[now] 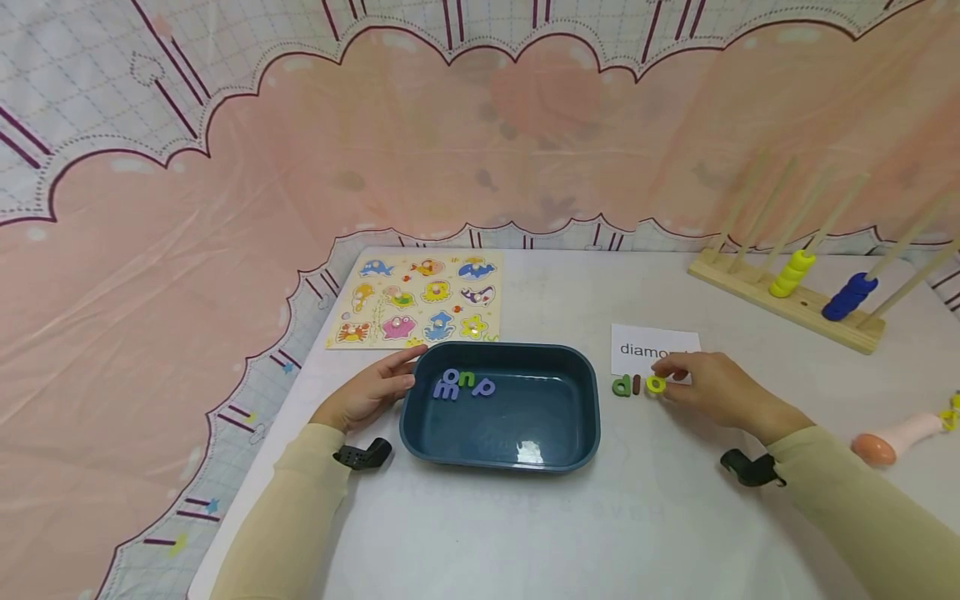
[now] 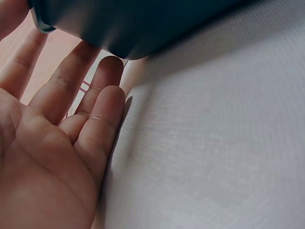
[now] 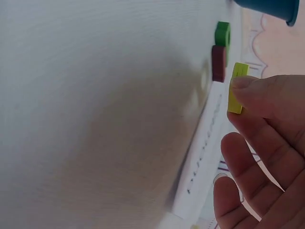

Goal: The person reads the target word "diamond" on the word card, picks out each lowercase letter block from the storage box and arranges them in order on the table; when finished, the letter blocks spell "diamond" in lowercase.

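Note:
My right hand [image 1: 712, 387] pinches a yellow letter o [image 1: 656, 385] between thumb and forefinger. In the right wrist view this letter [image 3: 237, 88] shows edge-on, the other fingers loosely bent below it. To its left stand a dark red letter i [image 1: 637, 384] and a green letter d [image 1: 622, 386]. Behind them lies a white word card [image 1: 630, 362] reading "diamo", its end covered by my hand. My left hand [image 1: 371, 390] rests against the left side of a dark blue tray [image 1: 540, 433], fingers touching its outer wall [image 2: 119, 28]. Inside lie purple letters [image 1: 483, 387] and a green n [image 1: 467, 378].
An animal puzzle board [image 1: 416, 300] lies behind the tray. At the back right stands a wooden peg rack [image 1: 787, 300] with yellow rings [image 1: 792, 273] and blue rings [image 1: 850, 297]. A pink-and-orange toy [image 1: 892, 442] lies near the right edge of the white table [image 1: 570, 533].

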### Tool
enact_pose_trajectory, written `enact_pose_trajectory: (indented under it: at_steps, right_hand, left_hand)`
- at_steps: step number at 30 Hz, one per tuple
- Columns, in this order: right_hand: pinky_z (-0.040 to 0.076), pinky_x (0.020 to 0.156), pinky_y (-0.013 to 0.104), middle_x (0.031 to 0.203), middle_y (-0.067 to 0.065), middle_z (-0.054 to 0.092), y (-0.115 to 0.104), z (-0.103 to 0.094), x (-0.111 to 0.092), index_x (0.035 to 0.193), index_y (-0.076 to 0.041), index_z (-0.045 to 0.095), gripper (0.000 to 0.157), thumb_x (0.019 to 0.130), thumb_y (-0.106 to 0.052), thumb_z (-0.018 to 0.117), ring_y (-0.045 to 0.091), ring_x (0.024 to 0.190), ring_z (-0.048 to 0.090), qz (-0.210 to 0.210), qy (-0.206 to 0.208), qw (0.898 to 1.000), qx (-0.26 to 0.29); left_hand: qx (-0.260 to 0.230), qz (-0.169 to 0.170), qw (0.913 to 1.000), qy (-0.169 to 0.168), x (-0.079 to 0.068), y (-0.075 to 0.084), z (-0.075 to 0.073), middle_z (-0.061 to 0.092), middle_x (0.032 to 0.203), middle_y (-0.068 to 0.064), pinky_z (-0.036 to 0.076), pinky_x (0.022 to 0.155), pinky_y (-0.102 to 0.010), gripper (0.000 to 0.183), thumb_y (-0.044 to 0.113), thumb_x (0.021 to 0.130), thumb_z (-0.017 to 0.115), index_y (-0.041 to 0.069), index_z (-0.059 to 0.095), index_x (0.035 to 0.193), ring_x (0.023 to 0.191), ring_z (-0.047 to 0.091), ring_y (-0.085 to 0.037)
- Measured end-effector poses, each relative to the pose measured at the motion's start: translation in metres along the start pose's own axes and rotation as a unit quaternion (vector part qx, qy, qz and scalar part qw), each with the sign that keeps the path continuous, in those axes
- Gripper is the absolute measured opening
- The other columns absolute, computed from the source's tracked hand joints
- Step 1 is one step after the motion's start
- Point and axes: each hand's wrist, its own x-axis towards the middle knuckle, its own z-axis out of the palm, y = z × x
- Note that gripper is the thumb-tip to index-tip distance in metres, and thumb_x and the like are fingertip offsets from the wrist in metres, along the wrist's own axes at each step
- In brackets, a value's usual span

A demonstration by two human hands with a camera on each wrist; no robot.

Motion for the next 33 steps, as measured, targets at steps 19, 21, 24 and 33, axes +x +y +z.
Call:
enact_pose_trajectory:
  at_steps: [19,21,24,33]
  right_hand:
    - [0.052,0.085,0.051,0.105,0.01,0.071,0.005,0.01,0.006,0.115,-0.001,0.071,0.029,0.088,-0.01,0.071,0.029,0.095,0.063,-0.009,0.0,1.0,-0.001]
    - [0.052,0.086,0.051,0.106,0.011,0.071,0.005,0.011,0.007,0.116,-0.001,0.071,0.029,0.088,-0.01,0.071,0.029,0.096,0.063,-0.007,0.0,1.0,-0.003]
    - [0.052,0.087,0.052,0.107,0.011,0.071,0.006,0.012,0.007,0.116,0.0,0.07,0.029,0.088,-0.009,0.07,0.029,0.097,0.063,-0.005,0.0,1.0,-0.006]
    - [0.052,0.088,0.052,0.109,0.013,0.071,0.007,0.013,0.009,0.117,0.0,0.07,0.03,0.088,-0.009,0.069,0.03,0.097,0.063,-0.005,-0.003,1.0,-0.005]
  left_hand:
    - [0.005,-0.007,0.9999,0.009,-0.001,0.0,0.002,0.033,0.158,-0.022,0.021,0.116,-0.057,0.065,0.014,0.101,0.058,0.01,0.028,0.159,0.142,0.033,-0.04]
    - [0.003,-0.005,1.0,0.007,-0.001,0.0,0.002,0.033,0.157,-0.022,0.021,0.116,-0.057,0.065,0.014,0.101,0.058,0.01,0.027,0.159,0.142,0.035,-0.041]
    - [0.001,-0.005,1.0,0.006,0.0,-0.001,0.002,0.034,0.157,-0.022,0.02,0.117,-0.057,0.065,0.013,0.102,0.057,0.009,0.027,0.159,0.14,0.037,-0.04]
    - [0.0,-0.002,1.0,0.001,-0.001,0.0,0.001,0.034,0.156,-0.024,0.02,0.117,-0.058,0.067,0.019,0.102,0.059,0.009,0.025,0.159,0.14,0.036,-0.04]
